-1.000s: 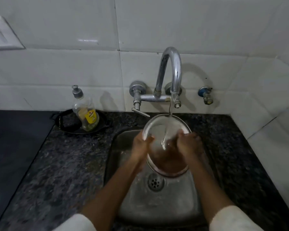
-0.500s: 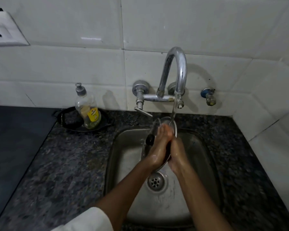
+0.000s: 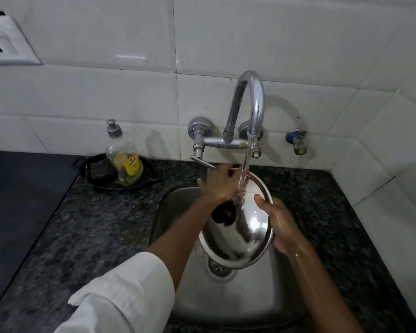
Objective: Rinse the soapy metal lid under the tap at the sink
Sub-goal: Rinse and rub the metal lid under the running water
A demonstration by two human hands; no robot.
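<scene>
A round shiny metal lid (image 3: pixel 243 233) with a black knob (image 3: pixel 222 213) is held tilted over the steel sink (image 3: pixel 178 212), its domed top facing me. Water runs from the curved chrome tap (image 3: pixel 250 102) onto the lid's upper part. My right hand (image 3: pixel 280 224) grips the lid's right rim, thumb on top. My left hand (image 3: pixel 220 185) lies flat on the lid's upper left, fingers spread, just above the knob and beside the stream.
A dish-soap pump bottle (image 3: pixel 124 157) stands in a black dish (image 3: pixel 99 175) with a scrubber on the dark granite counter (image 3: pixel 94 236), left of the sink. The tap lever (image 3: pixel 202 161) sticks out near my left hand. A drain (image 3: pixel 217 266) lies below the lid. White tiled walls enclose the back and right.
The lid turned from edge-on between my hands to its knobbed top facing me. My hands parted: right to the right rim, left to the upper surface.
</scene>
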